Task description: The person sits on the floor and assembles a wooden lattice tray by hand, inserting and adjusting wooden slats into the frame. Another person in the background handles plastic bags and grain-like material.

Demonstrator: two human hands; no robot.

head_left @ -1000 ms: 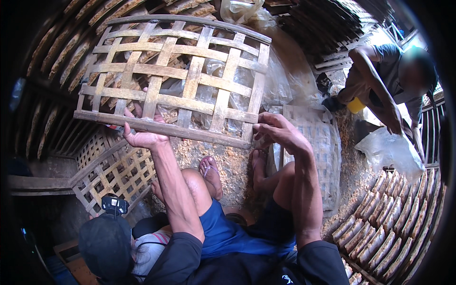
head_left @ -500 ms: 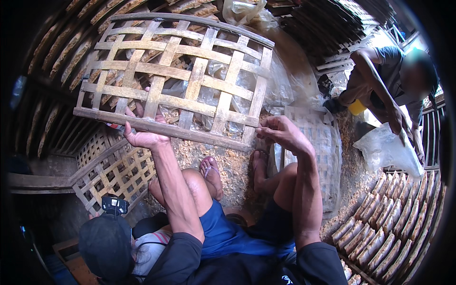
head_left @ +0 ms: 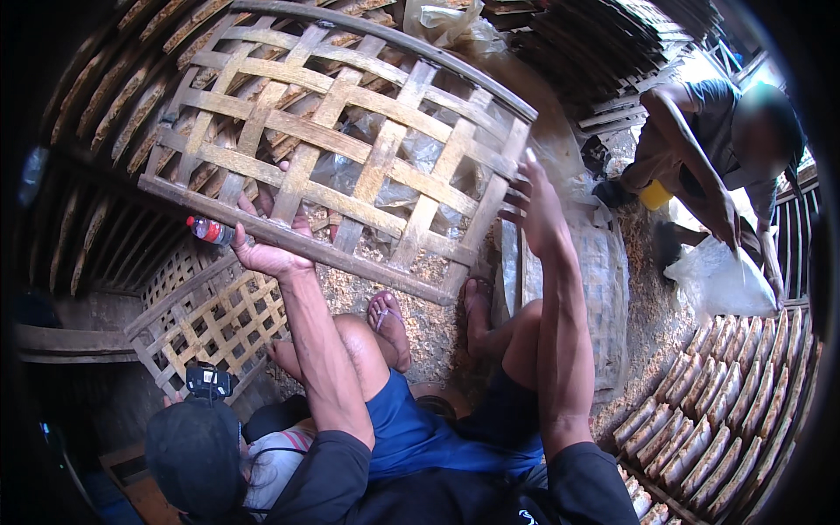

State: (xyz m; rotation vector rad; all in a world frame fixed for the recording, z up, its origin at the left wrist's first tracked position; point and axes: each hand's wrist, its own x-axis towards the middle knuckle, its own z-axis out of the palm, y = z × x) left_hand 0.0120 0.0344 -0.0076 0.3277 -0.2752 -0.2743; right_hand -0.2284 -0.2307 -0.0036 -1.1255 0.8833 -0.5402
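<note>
Bamboo lattice panel, woven of flat pale strips inside a darker frame, is held tilted up in front of the seated person, its lower rail slanting down from left to right above the sawdust-strewn ground. Left hand is closed round that lower rail near its left end, fingers curled over the top edge and palm beneath. Right hand is raised and open with fingers spread beside the panel's right edge; whether it touches the frame cannot be told. A small bottle with a red cap lies just beside the left hand, below the rail. Both bare feet in sandals rest on the ground under the panel's lower corner. A finer lattice panel leans at the lower left, and a dark cap with a small camera sits near the left knee. At the upper right another person bends over a white plastic bag, well apart from the panel. Rows of curved bamboo pieces lie stacked at the lower right.
</note>
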